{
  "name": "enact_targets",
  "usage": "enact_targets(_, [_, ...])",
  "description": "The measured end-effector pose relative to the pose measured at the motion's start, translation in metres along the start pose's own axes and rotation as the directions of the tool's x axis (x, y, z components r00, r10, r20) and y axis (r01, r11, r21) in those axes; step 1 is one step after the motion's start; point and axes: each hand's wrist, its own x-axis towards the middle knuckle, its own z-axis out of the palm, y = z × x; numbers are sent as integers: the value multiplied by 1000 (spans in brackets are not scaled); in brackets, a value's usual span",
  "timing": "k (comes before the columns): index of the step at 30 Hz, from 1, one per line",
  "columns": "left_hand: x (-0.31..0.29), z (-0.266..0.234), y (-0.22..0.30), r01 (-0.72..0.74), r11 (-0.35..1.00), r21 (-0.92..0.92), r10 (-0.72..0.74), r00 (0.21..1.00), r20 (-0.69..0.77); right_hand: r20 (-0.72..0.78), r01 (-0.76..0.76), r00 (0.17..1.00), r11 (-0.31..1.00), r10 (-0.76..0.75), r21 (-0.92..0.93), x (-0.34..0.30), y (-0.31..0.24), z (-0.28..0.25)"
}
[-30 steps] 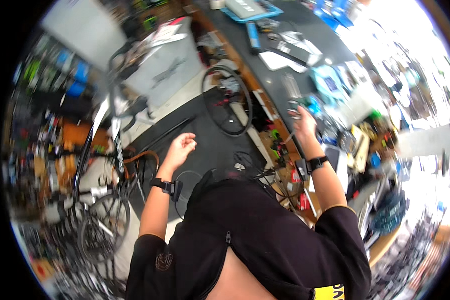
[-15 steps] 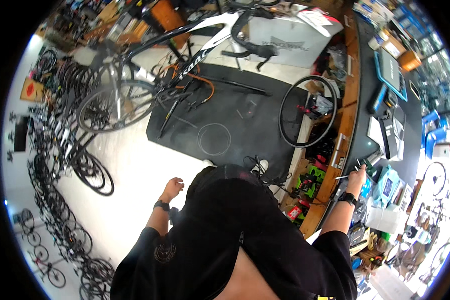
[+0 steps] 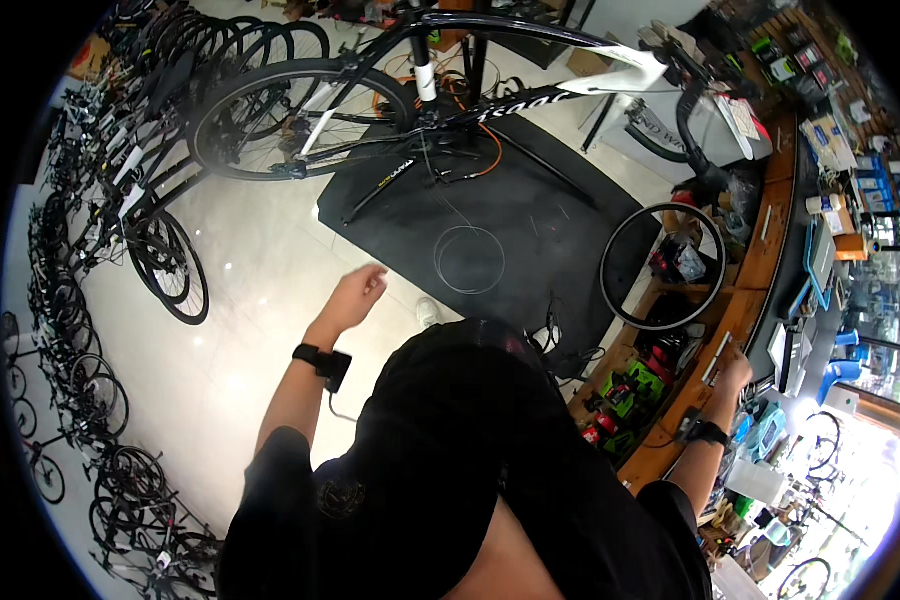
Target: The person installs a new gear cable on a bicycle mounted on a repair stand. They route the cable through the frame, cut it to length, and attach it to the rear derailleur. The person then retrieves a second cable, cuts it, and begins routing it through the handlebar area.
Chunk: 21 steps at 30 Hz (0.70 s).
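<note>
My left hand (image 3: 355,298) hangs over the pale floor at the left of my body, fingers loosely bent and nothing seen in them. At the right, my right hand (image 3: 734,371) is closed at the edge of the workbench, beside a wooden drawer front with a pale handle (image 3: 716,358). What its fingers hold, if anything, is hidden. Ahead of me a black and white road bike (image 3: 530,105) stands over a black mat (image 3: 550,225), its rear wheel (image 3: 302,118) towards the left. A thin looped cable (image 3: 469,260) lies on the mat.
A loose wheel (image 3: 662,266) leans against the wooden bench (image 3: 665,430), whose shelves hold green and red goods. The dark benchtop (image 3: 820,340) carries boxes and papers. Rows of bikes (image 3: 165,265) line the left side. A shoe (image 3: 427,312) shows near the mat.
My view has turned and come nearer the bike. My right hand has moved from above the cluttered benchtop to its front edge; a thin rod seen there no longer shows. My left hand has reached forward.
</note>
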Motion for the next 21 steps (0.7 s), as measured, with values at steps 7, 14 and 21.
enact_targets(7, [58,-45,95,-166,802,-574,277,954,112,897,613,209,767,-389,190,-286,-136,213])
enact_targets(14, [97,-57,109,-73,727,-682,104,995,5,828,702,-247,496,-504,511,-420,-163,350])
enact_targets(21, [118,-78,40,68,660,-748,-329,921,-207,834,596,-366,584,-413,551,-474,-121,453])
